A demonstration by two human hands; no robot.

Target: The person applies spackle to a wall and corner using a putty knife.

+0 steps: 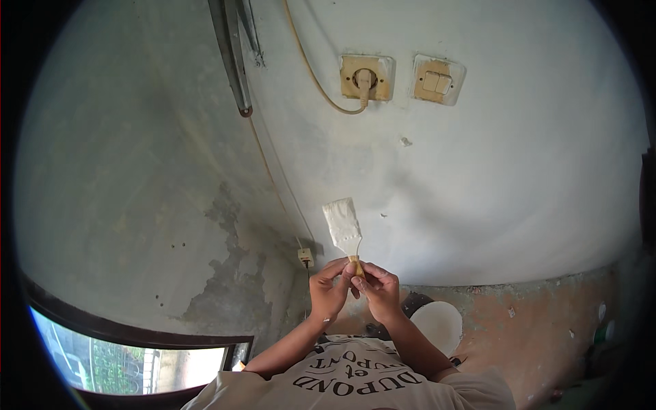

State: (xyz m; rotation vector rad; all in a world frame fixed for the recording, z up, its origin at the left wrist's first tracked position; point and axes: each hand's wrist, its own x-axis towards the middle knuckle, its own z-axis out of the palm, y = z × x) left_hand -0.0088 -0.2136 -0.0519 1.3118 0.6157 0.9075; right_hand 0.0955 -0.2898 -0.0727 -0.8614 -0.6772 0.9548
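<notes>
My left hand (331, 290) and my right hand (378, 292) meet at the lower middle, both closed on the short yellowish handle of a paintbrush (342, 222). The brush points upward, its wide head coated in white paint, in front of the pale wall (499, 178). Above it on that wall are a socket (352, 76) with a beige plug (364, 83) in it and a double switch (437, 82), both on yellowed plates with white smears.
A grey metal bar (232, 61) and cables run down the wall to a small socket (305, 257). The left wall has a flaking patch (215, 287) above a dark-framed window (130, 362). A round white container (436, 324) sits low right on the stained floor (519, 348).
</notes>
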